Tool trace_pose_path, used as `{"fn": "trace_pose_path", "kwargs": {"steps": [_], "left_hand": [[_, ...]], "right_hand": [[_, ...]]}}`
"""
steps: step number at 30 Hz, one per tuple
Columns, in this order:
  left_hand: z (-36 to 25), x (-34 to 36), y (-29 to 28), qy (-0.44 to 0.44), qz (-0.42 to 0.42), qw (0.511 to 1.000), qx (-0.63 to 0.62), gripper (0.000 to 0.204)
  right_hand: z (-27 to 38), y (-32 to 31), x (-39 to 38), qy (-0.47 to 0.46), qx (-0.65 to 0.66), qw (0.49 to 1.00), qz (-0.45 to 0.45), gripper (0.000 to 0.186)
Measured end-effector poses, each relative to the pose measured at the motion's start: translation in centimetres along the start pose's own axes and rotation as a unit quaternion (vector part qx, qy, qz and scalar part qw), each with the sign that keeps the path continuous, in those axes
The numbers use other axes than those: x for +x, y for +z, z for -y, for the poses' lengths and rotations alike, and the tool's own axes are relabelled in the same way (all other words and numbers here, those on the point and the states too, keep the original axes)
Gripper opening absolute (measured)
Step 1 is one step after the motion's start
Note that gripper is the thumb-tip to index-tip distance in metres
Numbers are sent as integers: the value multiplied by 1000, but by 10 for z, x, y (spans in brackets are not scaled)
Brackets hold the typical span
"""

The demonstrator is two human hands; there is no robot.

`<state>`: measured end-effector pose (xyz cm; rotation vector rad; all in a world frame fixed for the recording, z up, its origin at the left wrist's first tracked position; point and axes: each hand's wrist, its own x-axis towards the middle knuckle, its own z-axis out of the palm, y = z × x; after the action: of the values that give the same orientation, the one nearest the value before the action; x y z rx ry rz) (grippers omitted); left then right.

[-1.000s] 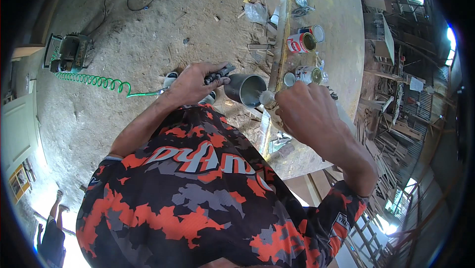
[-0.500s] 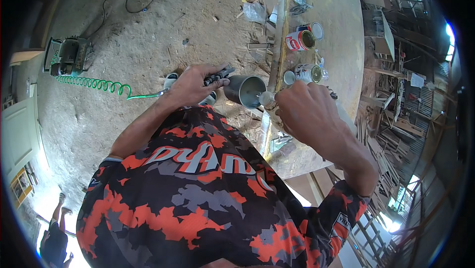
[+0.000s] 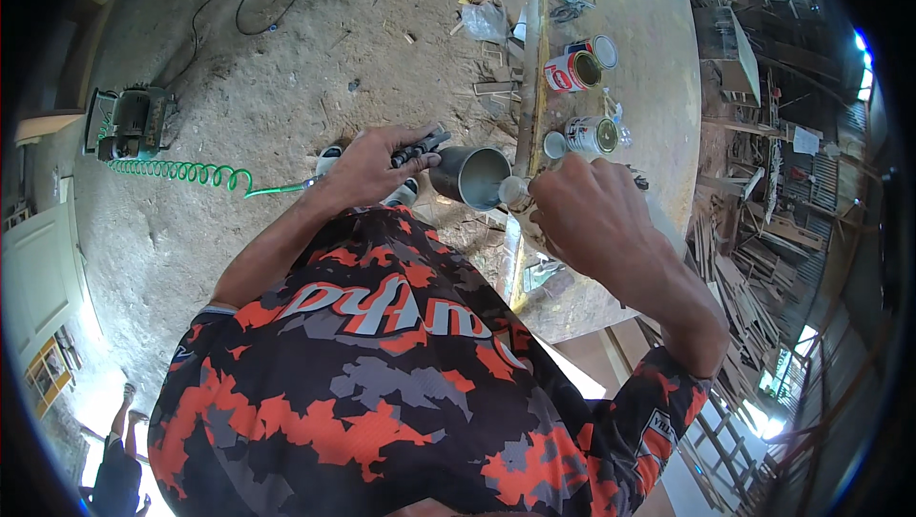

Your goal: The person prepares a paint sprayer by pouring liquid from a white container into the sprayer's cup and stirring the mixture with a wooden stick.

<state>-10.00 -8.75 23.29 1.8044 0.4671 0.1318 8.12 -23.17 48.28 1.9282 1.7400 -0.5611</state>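
My left hand [image 3: 374, 160] is closed around a dark spray gun [image 3: 421, 148], with a green coiled hose [image 3: 196, 172] running to it from the left. The gun's grey metal cup [image 3: 456, 175] is tilted, its open mouth facing right, and pale liquid shows inside. In my right hand [image 3: 593, 210] is a clear bottle [image 3: 515, 194], tipped so that its mouth meets the cup's right rim. The fingers hide most of the bottle.
On the workbench [image 3: 649, 69] at right stand a red-and-white can [image 3: 565, 72], a white can [image 3: 584, 134] and a small cup [image 3: 554, 145]. A compressor [image 3: 138, 124] sits on the floor at far left. Wood scraps [image 3: 739, 274] pile up beyond the bench.
My hands keep nearly the same pose, with the bottle still at the cup's rim. The benchtop cans and the background have shifted slightly in view.
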Motion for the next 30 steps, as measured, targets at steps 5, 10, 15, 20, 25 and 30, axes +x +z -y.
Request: {"fn": "trace_pose_path", "kwargs": {"steps": [5, 10, 15, 20, 25, 30], "left_hand": [[-10, 2, 1, -21, 17, 1000, -8, 58], [-3, 1, 4, -6, 0, 999, -37, 56], [-18, 3, -2, -89, 13, 994, -54, 51], [-4, 9, 1, -34, -25, 998, -45, 49], [3, 11, -8, -14, -51, 998, -38, 49], [37, 11, -14, -9, -71, 997, 16, 49]], "right_hand": [[-5, 2, -9, 7, 7, 1000, -30, 13], [-26, 11, -26, 23, 59, 996, -70, 15], [-59, 27, -77, 51, 178, 953, -238, 20], [-97, 83, -170, 331, 377, 769, -397, 27], [-134, 151, -240, 419, 343, 643, -542, 29], [-181, 212, -267, 575, 284, 533, -553, 40]]}}
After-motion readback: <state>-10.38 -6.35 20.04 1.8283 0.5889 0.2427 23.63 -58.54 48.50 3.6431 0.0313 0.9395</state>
